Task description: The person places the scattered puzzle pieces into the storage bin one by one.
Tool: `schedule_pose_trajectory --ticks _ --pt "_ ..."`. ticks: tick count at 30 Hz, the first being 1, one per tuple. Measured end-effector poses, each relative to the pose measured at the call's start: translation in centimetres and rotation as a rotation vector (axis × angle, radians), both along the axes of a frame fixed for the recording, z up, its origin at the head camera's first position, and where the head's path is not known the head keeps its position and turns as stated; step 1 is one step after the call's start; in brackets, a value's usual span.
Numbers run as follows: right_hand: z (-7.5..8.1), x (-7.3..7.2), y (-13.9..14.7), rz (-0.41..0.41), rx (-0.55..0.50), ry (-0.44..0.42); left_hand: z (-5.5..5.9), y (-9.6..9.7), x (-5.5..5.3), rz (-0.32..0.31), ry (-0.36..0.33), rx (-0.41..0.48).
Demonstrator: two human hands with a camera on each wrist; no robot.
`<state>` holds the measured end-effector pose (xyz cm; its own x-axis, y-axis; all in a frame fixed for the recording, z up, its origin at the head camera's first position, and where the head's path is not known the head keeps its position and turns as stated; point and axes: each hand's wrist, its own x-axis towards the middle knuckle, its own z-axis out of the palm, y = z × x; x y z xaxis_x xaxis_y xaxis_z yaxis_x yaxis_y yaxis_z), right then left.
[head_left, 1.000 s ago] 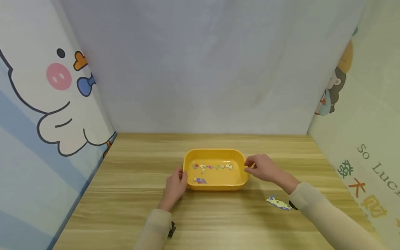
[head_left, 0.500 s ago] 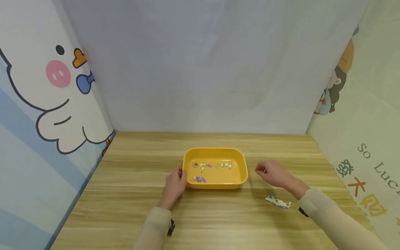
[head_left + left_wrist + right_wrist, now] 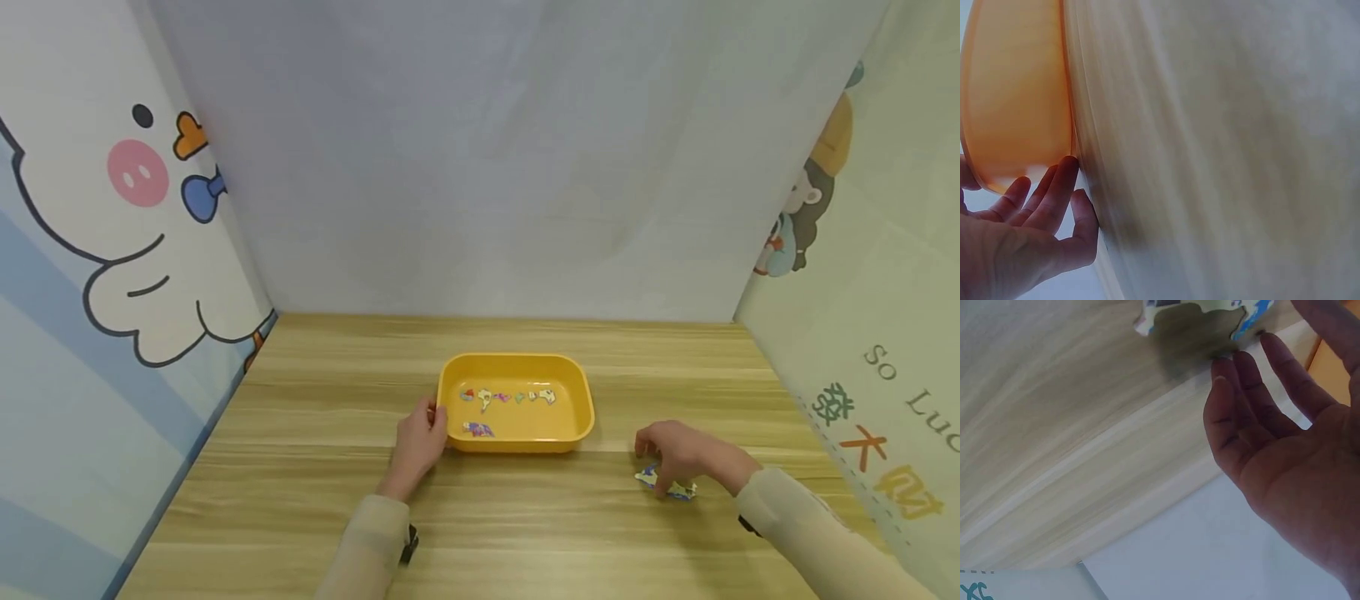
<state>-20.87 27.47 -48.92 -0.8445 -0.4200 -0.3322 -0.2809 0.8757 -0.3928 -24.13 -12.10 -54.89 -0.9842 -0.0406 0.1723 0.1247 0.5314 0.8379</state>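
Note:
A yellow plastic tray [image 3: 517, 446] stands on the wooden table, with several small flat coloured pieces [image 3: 483, 398] in a row inside. Nearer its front wall lies a purple patterned piece [image 3: 478, 429]. My left hand [image 3: 420, 437] grips the tray's left side; in the left wrist view its fingers [image 3: 1054, 194] lie against the outer wall. On the table right of the tray is a flat cream-and-blue cut-out [image 3: 682, 492]. Over it reaches my right hand [image 3: 678, 454], fingers spread around it and partly covering it. In the right wrist view the cut-out [image 3: 1210, 305] shows just beyond the fingertips.
A pale grey cloth wall [image 3: 495, 167] rises behind the table [image 3: 525, 525]. Cartoon-printed panels stand at both sides, a white duck [image 3: 75, 192] on the left and lettering [image 3: 862, 446] on the right. Dark bands sit at both wrists.
My right hand has left the tray's right end and come right and toward me, down over the cream-and-blue cut-out. My left hand stays at the tray's left side.

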Motion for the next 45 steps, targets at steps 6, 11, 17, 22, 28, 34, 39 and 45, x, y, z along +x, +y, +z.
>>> schedule_pose_trajectory --ticks 6,11,17,22,28,34,39,45 --pt "-0.9 -0.2 0.1 0.028 -0.008 0.021 0.0 0.0 0.0 0.004 -0.004 0.005" --pt "-1.3 -0.2 0.2 0.070 0.001 0.066 -0.1 0.0 0.0 -0.005 -0.006 0.020" --pt "-1.2 -0.3 0.5 0.084 -0.033 0.072 -0.1 0.1 0.0 0.005 -0.010 0.014" --pt "-1.2 -0.3 0.6 0.089 -0.033 0.085 0.1 0.1 0.1 0.004 -0.020 0.020" --pt "-1.2 -0.1 0.6 0.053 -0.019 0.078 0.1 0.1 0.1 -0.010 -0.026 0.034" --pt "-1.3 -0.1 0.8 0.077 -0.086 0.068 0.1 0.2 0.3 -0.008 -0.027 0.029" --pt "-1.6 -0.5 1.2 0.106 -0.157 0.086 0.1 0.1 0.4 -0.009 -0.031 0.045" --pt "-0.9 -1.0 1.6 0.086 -0.232 0.044 0.2 0.1 0.2 -0.007 -0.037 0.052"
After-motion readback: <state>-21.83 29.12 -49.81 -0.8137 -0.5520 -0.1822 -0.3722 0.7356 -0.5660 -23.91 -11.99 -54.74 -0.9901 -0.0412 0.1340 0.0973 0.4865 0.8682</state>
